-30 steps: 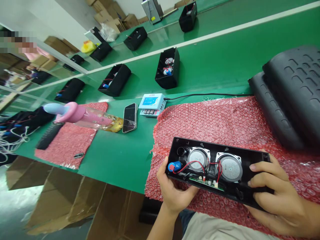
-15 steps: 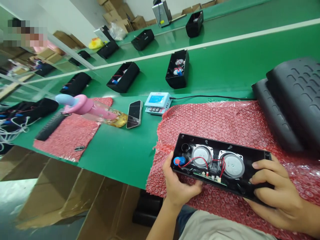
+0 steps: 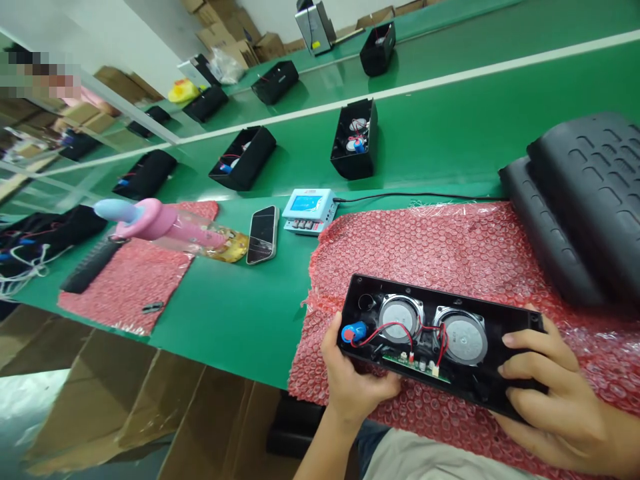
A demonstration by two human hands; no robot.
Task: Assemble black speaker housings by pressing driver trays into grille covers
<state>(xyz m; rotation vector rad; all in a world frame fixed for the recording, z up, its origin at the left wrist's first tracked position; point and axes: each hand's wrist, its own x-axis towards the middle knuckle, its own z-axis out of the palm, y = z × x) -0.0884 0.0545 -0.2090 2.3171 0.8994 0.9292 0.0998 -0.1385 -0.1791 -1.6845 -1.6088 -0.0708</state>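
Note:
Between my hands is an open black speaker housing [image 3: 490, 327], its inside turned up toward me. Two round speaker drivers [image 3: 460, 338], a blue cylindrical cell [image 3: 354, 332], red and black wires and a green circuit board [image 3: 415, 367] show inside. My left hand [image 3: 357, 387] grips the left end and lower edge. The fingers of my right hand [image 3: 550, 387] curl over the right end, with fingertips inside the housing. Red bubble wrap [image 3: 410, 240] lies beneath, on the green bench.
A light-blue device with a screen [image 3: 309, 210], a phone [image 3: 263, 235] and a pink-topped bottle [image 3: 175, 227] lie left of the wrap. Several speaker housings [image 3: 354, 140] stand farther back. Large black shells [image 3: 590, 207] are at right, cardboard boxes [image 3: 100, 400] below left. A person [image 3: 85, 93] is far left.
The view has shifted slightly, so the bench items sit a little farther left. Both hands keep their hold on the speaker housing, which is barely tilted differently.

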